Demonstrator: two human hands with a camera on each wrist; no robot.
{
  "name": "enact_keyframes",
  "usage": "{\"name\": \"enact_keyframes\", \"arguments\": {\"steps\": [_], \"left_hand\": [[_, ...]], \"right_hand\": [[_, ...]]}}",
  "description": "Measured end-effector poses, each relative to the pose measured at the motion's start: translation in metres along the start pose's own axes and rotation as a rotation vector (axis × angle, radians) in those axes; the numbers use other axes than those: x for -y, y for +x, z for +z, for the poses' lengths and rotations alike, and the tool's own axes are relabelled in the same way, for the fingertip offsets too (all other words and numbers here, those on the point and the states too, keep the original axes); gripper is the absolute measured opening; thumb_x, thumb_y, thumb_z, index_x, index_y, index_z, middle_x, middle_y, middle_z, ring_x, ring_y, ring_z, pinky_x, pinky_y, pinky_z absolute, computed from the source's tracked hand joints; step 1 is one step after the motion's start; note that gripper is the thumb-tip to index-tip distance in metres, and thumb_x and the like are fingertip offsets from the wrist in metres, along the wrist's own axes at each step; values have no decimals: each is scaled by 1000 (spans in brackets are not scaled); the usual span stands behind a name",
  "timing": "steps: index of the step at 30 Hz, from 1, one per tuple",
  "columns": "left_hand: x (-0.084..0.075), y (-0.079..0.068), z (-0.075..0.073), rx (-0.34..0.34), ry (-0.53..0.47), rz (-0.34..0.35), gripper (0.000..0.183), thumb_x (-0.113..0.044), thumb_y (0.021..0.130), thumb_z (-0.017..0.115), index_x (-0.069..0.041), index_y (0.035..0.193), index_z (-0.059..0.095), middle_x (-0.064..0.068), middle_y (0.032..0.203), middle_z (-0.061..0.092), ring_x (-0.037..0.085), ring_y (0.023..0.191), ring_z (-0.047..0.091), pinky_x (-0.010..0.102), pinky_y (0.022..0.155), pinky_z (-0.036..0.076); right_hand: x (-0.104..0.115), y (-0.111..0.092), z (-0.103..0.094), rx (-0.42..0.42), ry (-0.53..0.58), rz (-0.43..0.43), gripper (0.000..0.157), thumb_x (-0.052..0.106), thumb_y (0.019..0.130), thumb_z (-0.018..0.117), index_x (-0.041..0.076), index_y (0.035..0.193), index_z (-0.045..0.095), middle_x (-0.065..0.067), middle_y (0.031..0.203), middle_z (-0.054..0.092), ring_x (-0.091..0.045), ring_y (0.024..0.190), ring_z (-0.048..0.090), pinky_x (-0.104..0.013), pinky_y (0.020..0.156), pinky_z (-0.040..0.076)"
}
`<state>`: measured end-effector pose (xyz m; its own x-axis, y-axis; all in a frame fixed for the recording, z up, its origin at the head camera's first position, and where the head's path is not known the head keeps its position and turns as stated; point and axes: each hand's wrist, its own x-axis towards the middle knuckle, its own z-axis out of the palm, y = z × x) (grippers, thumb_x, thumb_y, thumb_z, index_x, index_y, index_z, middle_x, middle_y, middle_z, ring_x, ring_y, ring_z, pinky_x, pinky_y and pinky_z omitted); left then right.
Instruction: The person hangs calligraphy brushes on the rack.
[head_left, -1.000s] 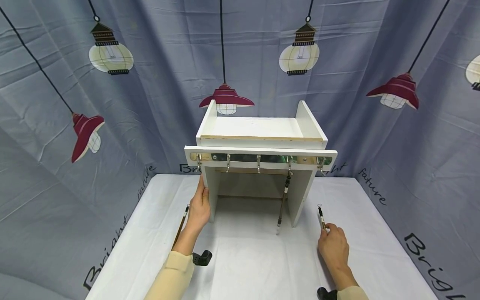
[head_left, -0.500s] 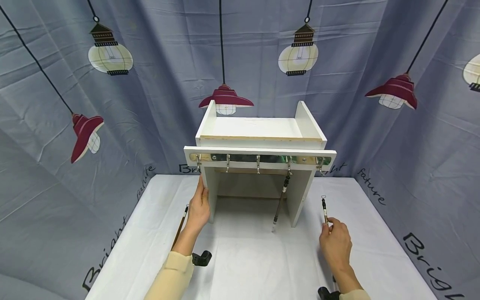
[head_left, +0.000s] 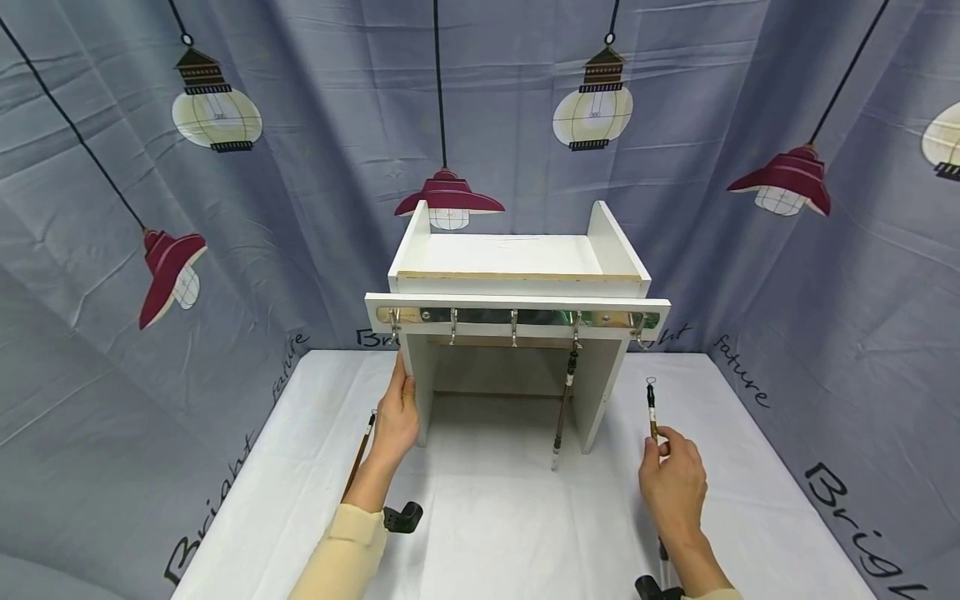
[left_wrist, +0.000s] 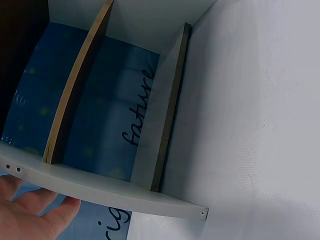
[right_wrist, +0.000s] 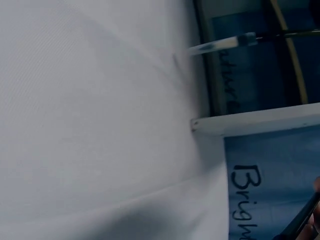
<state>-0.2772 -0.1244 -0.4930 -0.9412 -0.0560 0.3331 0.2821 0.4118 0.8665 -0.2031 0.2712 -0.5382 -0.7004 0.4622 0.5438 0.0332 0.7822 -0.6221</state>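
A white wooden shelf (head_left: 517, 254) has a front rail with several metal hooks (head_left: 453, 325). My left hand (head_left: 396, 417) rests fingers-up against the outside of the shelf's left side panel, and the fingers (left_wrist: 62, 215) touch that panel in the left wrist view. With my right hand (head_left: 675, 479) I pinch a calligraphy brush (head_left: 652, 408), its wire loop up and its bristle end down past the wrist. It stands right of the shelf, loop below rail height. A second calligraphy brush (head_left: 564, 412) hangs by its loop from a hook on the rail's right half.
Another calligraphy brush (head_left: 362, 454) lies left of my left forearm, partly hidden by it. A white cloth (head_left: 495, 525) covers the table. Behind it hangs a blue-grey curtain (head_left: 322, 208) printed with lamps and lettering.
My right hand has risen slightly, and its brush has turned more upright with the loop higher. The hanging brush has swung left and back. My left hand has stayed at the side panel.
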Motion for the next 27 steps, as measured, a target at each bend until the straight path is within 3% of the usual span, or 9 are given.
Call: {"name": "enact_keyframes", "arguments": {"steps": [11, 19, 27], "left_hand": [[0, 0, -1, 34, -11, -9, 57, -27, 115, 28, -14, 167, 7, 12, 172, 15, 35, 155, 28, 52, 126, 27], [-2, -1, -1, 23, -2, 1, 57, -27, 115, 28, -12, 167, 9, 15, 172, 17, 38, 154, 30, 55, 125, 28], [-2, -1, -1, 13, 0, 10, 57, -27, 115, 29, -13, 167, 10, 16, 171, 21, 40, 152, 33, 56, 123, 30]], "right_hand": [[30, 5, -24, -55, 90, -29, 27, 4, 96, 67, -5, 121, 68, -15, 87, 61, -31, 75, 63, -34, 69, 37], [48, 6, -39, -104, 126, -44, 28, 3, 95, 71, -3, 122, 70, -11, 87, 62, 15, 72, 42, -12, 66, 35], [70, 8, -58, -140, 217, -63, 26, 0, 94, 71, -3, 120, 71, -10, 87, 61, 14, 70, 45, -4, 63, 36]]}}
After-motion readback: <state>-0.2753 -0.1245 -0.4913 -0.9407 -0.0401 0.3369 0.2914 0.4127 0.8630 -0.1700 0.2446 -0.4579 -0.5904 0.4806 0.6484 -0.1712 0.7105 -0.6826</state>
